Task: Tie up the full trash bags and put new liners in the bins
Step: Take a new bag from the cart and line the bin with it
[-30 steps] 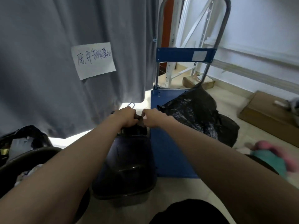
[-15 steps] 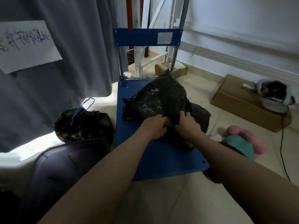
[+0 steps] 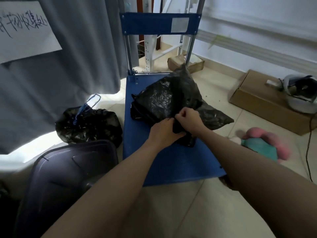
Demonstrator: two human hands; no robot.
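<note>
Curtain [image 3: 51, 86]: grey, filling your 9 to 11 o'clock, with a handwritten paper note [image 3: 25, 31] on it.
Bin [image 3: 68, 177]: dark, low at your 8 o'clock; whether a liner is inside you cannot tell from here.
Tied bag [image 3: 87, 125]: black, gathered shut with a blue drawstring loop standing up, on the floor just beyond the bin at 10 o'clock. Judged done.
Cart [image 3: 171, 167]: blue platform trolley dead ahead at 12 o'clock, handle frame upright at its far end.
Liner stack [image 3: 164, 98]: loose black plastic lying on the cart deck, spilling off its right edge.
Left hand [image 3: 163, 133]: fingers curled down over the near fold of the plastic, pinning it to the deck.
Right hand [image 3: 187, 118]: just beside the left, thumb and fingertips pinching a top layer of film.
Step in hand: separating 1 liner, by my reading. Keep your left hand pressing flat so the pile stays put, and peel with the right toward 3 o'clock, slowly; thin film clings, so check you lift 1 sheet, not 2.
Cardboard box [image 3: 267, 102]: at 2 o'clock, a helmet-like object on it.
Plush toy [image 3: 267, 146]: pink and teal, at 3 o'clock on the floor.
</note>
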